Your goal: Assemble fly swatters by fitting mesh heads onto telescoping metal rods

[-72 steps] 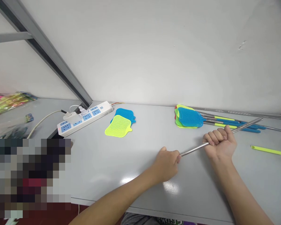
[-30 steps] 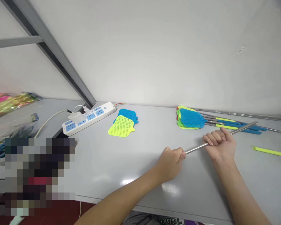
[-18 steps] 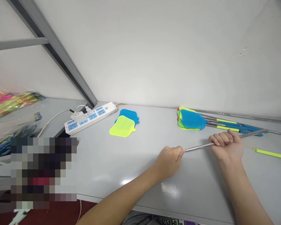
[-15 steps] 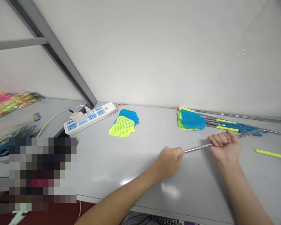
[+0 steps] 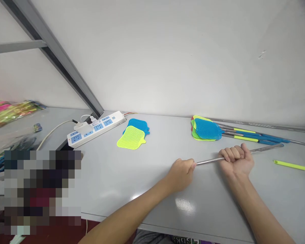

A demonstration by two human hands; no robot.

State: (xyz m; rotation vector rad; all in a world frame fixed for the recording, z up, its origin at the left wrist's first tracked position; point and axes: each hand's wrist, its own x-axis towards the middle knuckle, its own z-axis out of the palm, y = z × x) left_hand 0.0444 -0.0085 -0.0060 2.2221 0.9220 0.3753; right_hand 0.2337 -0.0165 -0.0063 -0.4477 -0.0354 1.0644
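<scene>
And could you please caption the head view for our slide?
Left hand and right hand grip a silvery rod near swatters.

Table (image 5: 165, 145): widest lane runs forward from the back edge, between the yellow swatter head (image 5: 130, 137) and blue swatter head (image 5: 136, 122) on one side and the swatter stack (image 5: 207, 129) on the other. Left hand (image 5: 181, 174) sits at its front end. Rod (image 5: 208, 160) spans left hand to right hand (image 5: 236, 162), barring the route from front edge, between forearms, to stack. Rod's far end is tight to the stack's blue grips; contact unclear. Room between right forearm and yellow-green handle (image 5: 291, 165), down toward front edge. Power strip (image 5: 98, 127) and post (image 5: 58, 67) block back left. Left front pixelated, clearance unreadable.
</scene>
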